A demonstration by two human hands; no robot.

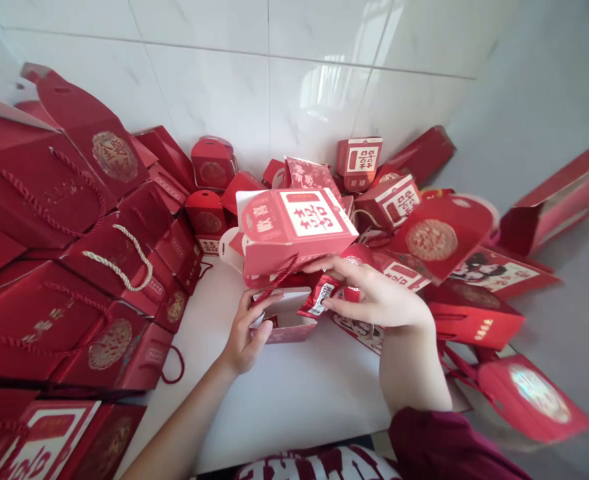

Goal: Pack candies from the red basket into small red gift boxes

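Note:
My left hand (247,337) grips the near edge of a small open red-and-white gift box (287,323) that rests on the white table (284,400). Just to the right, my right hand (374,297) pinches a small red sachet (319,298) at the box's open top, fingers curled around it. Directly behind both hands a larger pink-red box with big red characters (294,227) lies tilted on the pile.
Stacks of dark red gift bags with rope handles (74,267) crowd the left side. More red boxes and a round-emblem bag (439,240) are heaped at the back and right, against a white tiled wall (274,80). A red bag (534,397) sits at the right edge.

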